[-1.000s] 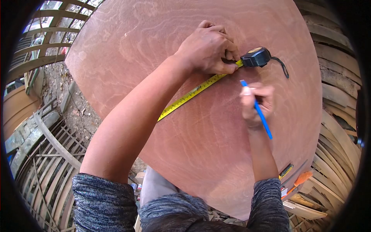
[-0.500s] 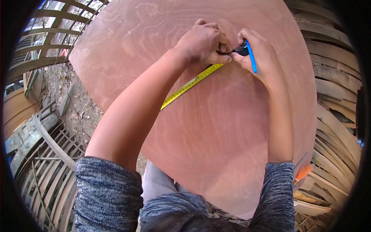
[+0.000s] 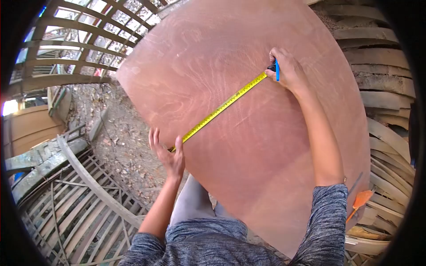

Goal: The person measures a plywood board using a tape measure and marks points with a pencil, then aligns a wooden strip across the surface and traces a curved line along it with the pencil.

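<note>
Tape measure [image 3: 224, 107] outstretched; my right hand [image 3: 288, 73] grips its case [image 3: 272, 68] and blue pencil [image 3: 278, 71]; left hand [image 3: 173, 162], spread open, at its end.

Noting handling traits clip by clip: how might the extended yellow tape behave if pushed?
The yellow tape is probably fairly stiff lengthwise, since it runs straight over the brown board. Its narrow, thin-looking strip would likely buckle under a firm endwise push and seems light for its length.

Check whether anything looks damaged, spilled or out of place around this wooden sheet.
Nothing stands out on the wooden sheet: no spill or break shows, and the yellow tape runs straight between left hand and right hand. The littered ground off its left edge looks untidy.
</note>
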Demonstrator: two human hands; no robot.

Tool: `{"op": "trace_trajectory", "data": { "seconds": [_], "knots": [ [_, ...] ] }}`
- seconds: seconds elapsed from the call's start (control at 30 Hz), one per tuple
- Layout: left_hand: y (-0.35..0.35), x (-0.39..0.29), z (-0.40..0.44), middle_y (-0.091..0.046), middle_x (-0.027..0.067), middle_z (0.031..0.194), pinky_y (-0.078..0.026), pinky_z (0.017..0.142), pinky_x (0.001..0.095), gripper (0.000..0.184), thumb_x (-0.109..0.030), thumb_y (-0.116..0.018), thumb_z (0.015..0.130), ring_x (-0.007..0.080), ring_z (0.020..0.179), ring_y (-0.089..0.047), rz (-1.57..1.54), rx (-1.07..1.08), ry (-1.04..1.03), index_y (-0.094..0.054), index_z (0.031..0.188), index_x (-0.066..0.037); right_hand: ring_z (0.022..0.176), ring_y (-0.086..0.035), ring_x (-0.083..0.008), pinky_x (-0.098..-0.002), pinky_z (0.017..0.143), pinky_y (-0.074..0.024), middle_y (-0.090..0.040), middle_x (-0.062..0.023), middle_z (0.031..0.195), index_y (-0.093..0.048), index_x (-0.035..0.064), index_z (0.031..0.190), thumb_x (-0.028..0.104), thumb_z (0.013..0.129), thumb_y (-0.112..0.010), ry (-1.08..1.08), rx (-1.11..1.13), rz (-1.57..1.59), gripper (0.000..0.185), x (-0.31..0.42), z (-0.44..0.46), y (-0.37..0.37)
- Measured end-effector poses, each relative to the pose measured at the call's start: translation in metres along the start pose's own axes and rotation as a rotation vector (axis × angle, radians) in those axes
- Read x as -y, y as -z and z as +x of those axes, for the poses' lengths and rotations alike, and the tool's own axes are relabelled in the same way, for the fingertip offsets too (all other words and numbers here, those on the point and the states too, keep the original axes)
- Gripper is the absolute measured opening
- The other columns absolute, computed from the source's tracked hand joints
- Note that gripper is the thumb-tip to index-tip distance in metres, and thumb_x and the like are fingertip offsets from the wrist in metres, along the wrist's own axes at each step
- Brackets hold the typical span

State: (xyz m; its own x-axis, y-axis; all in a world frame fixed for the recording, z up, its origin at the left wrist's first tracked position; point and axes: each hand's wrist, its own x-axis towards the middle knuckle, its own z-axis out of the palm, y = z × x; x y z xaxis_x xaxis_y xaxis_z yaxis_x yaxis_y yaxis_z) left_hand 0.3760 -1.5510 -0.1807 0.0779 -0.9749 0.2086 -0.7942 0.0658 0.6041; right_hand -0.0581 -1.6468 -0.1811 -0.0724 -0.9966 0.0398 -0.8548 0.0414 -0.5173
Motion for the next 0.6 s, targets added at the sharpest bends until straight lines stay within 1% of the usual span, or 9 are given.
{"op": "trace_trajectory", "data": {
  "seconds": [0.07, 0.17, 0.27, 0.3, 0.4, 0.43, 0.47, 0.53, 0.6],
  "knots": [
    [0.021, 0.020, -0.029, -0.057, 0.0163, 0.141, -0.042, 0.114, 0.0441, 0.056, -0.024, -0.074, 0.097, 0.0286, 0.138, -0.050, -0.013, 0.088, 0.235, -0.053, 0.143, 0.000, 0.094, -0.062, -0.0374, -0.0475, 0.080, -0.0501, -0.061, -0.0150, 0.096, -0.054, 0.0048, 0.099, 0.011, 0.072, -0.086, -0.015, 0.004, -0.013, 0.042, 0.001, 0.002, 0.002],
    [0.027, 0.071, -0.048, -0.068, 0.0098, 0.124, -0.053, 0.100, 0.0357, 0.049, -0.027, -0.070, 0.102, 0.0198, 0.115, -0.065, -0.579, 0.347, 0.628, -0.055, 0.140, 0.000, 0.099, -0.064, -0.0364, -0.0491, 0.083, -0.0531, -0.064, -0.0121, 0.100, -0.058, 0.0094, 0.098, 0.016, 0.071, -0.087, 0.007, -0.002, -0.042, 0.041, -0.004, 0.004, 0.000],
    [0.029, 0.084, -0.037, -0.072, 0.0059, 0.112, -0.058, 0.086, 0.0275, 0.048, -0.022, -0.072, 0.101, 0.0136, 0.098, -0.068, -0.607, 0.376, 0.834, -0.056, 0.138, 0.003, 0.099, -0.064, -0.0370, -0.0492, 0.082, -0.0530, -0.063, -0.0123, 0.099, -0.057, 0.0100, 0.097, 0.015, 0.072, -0.087, -0.006, -0.019, -0.052, 0.039, -0.001, 0.001, 0.000],
    [0.029, 0.088, -0.034, -0.073, 0.0063, 0.106, -0.059, 0.081, 0.0270, 0.045, -0.024, -0.073, 0.101, 0.0115, 0.091, -0.068, -0.630, 0.370, 0.845, -0.060, 0.133, 0.004, 0.098, -0.064, -0.0365, -0.0489, 0.081, -0.0531, -0.062, -0.0116, 0.098, -0.057, 0.0103, 0.097, 0.015, 0.072, -0.087, -0.019, -0.008, -0.054, 0.039, 0.000, -0.002, 0.000],
    [0.040, 0.093, -0.020, -0.073, 0.0085, 0.106, -0.059, 0.081, 0.0283, 0.045, -0.025, -0.073, 0.100, 0.0116, 0.092, -0.069, -0.520, 0.465, 0.874, -0.062, 0.130, 0.006, 0.097, -0.064, -0.0350, -0.0479, 0.080, -0.0531, -0.061, -0.0095, 0.097, -0.056, 0.0109, 0.096, 0.016, 0.072, -0.086, -0.061, 0.025, -0.056, 0.039, 0.009, 0.004, 0.012],
    [0.044, 0.089, -0.013, -0.073, 0.0095, 0.102, -0.060, 0.082, 0.0295, 0.044, -0.026, -0.075, 0.099, 0.0126, 0.090, -0.069, -0.580, 0.497, 0.898, -0.065, 0.126, 0.008, 0.097, -0.064, -0.0344, -0.0475, 0.079, -0.0530, -0.061, -0.0087, 0.097, -0.056, 0.0111, 0.096, 0.016, 0.072, -0.086, -0.078, 0.044, -0.046, 0.039, 0.014, 0.006, 0.017],
    [0.047, 0.086, -0.009, -0.073, 0.0090, 0.101, -0.060, 0.082, 0.0297, 0.042, -0.027, -0.076, 0.098, 0.0140, 0.088, -0.070, -0.635, 0.486, 0.922, -0.068, 0.121, 0.007, 0.096, -0.064, -0.0339, -0.0471, 0.079, -0.0530, -0.061, -0.0080, 0.097, -0.056, 0.0112, 0.096, 0.016, 0.073, -0.086, -0.094, 0.083, -0.029, 0.039, 0.024, 0.007, 0.020],
    [0.058, 0.082, 0.006, -0.073, 0.0075, 0.097, -0.060, 0.082, 0.0290, 0.038, -0.027, -0.075, 0.099, 0.0147, 0.086, -0.070, -0.610, 0.424, 1.068, -0.069, 0.118, 0.005, 0.094, -0.063, -0.0332, -0.0467, 0.078, -0.0525, -0.060, -0.0070, 0.096, -0.056, 0.0112, 0.095, 0.017, 0.073, -0.086, -0.088, 0.078, -0.025, 0.038, 0.050, 0.025, 0.026],
    [0.066, 0.114, 0.034, -0.073, 0.0072, 0.097, -0.059, 0.082, 0.0287, 0.040, -0.028, -0.074, 0.099, 0.0151, 0.087, -0.071, -0.699, 0.407, 1.029, -0.068, 0.121, 0.005, 0.092, -0.063, -0.0332, -0.0465, 0.077, -0.0522, -0.060, -0.0066, 0.094, -0.056, 0.0109, 0.094, 0.018, 0.073, -0.085, -0.054, 0.044, -0.039, 0.037, 0.080, 0.061, 0.027]
  ]
}}
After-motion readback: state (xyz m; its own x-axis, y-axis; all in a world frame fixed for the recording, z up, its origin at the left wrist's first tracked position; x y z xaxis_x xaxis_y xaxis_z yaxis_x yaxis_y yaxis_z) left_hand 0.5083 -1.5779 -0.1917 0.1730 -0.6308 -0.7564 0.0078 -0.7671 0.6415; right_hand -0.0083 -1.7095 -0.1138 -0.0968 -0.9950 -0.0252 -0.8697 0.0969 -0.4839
